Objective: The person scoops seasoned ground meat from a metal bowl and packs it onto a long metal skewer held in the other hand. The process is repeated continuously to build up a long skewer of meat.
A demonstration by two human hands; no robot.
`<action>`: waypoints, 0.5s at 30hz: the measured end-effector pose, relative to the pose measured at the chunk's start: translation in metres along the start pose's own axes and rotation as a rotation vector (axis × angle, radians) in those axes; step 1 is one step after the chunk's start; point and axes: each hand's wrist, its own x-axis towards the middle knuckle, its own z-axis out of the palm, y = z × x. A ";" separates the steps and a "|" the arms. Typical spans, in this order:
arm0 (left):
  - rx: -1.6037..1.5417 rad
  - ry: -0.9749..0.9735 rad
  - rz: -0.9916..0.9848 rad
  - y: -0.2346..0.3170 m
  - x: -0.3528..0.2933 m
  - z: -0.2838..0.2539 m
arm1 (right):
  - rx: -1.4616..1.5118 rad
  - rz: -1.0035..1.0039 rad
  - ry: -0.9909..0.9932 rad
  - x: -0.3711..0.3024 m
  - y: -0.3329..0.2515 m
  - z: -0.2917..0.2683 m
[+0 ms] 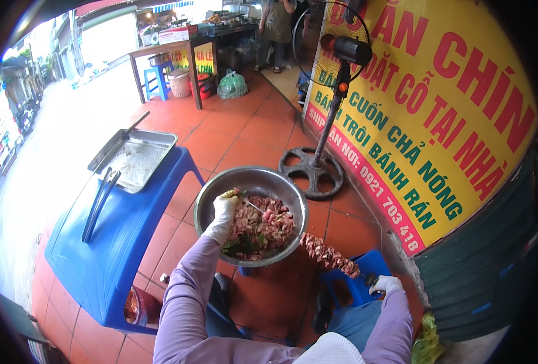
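Note:
My left hand (223, 211), in a pale glove, is over the left side of a large metal bowl (300, 193). Its fingers are closed at the far end of a long metal skewer (254, 207), and a greenish-brown bit shows at the fingertips. Chopped raw meat (260, 227) mixed with green leaves fills the bowl. The skewer slants down to the right across the rim, carrying a single piece inside the bowl and a packed row of meat (330, 255) outside it. My right hand (386, 284), also gloved, grips its dark near end beside a blue stool.
On the left, a blue plastic table (93, 267) carries a metal tray (153, 162) and black-handled tongs (101, 205). A fan stand (311, 170) is beyond the bowl, beside a yellow sign (427, 103). The blue stool (371, 267) and a reddish bin (149, 306) are near me.

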 end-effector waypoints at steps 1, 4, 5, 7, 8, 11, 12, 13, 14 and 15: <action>0.029 0.034 0.031 -0.001 -0.002 -0.002 | -0.006 0.002 -0.005 0.000 -0.003 0.001; 0.066 0.079 0.050 0.009 -0.010 -0.001 | -0.035 0.009 0.001 0.000 -0.008 0.000; 0.066 0.086 0.012 0.015 -0.016 0.004 | -0.045 0.019 0.003 0.000 -0.006 0.002; -0.120 0.065 -0.053 0.009 -0.012 0.003 | -0.041 0.038 -0.011 0.000 -0.003 0.002; -0.169 0.060 -0.080 0.009 -0.012 0.004 | -0.040 0.046 -0.017 0.000 -0.002 0.002; -0.243 0.067 -0.101 0.004 -0.007 0.004 | -0.036 0.016 -0.018 -0.001 -0.002 0.003; -0.247 0.099 -0.093 -0.001 -0.006 0.007 | -0.046 0.014 -0.017 -0.001 -0.003 0.004; -0.252 0.131 -0.084 -0.007 -0.004 0.008 | -0.056 0.012 -0.014 0.000 -0.003 0.004; -0.325 0.084 -0.144 -0.010 0.001 0.005 | -0.066 0.010 -0.010 0.001 -0.004 0.004; -0.397 0.038 -0.204 -0.011 0.007 0.001 | -0.062 0.004 0.002 0.001 -0.004 0.003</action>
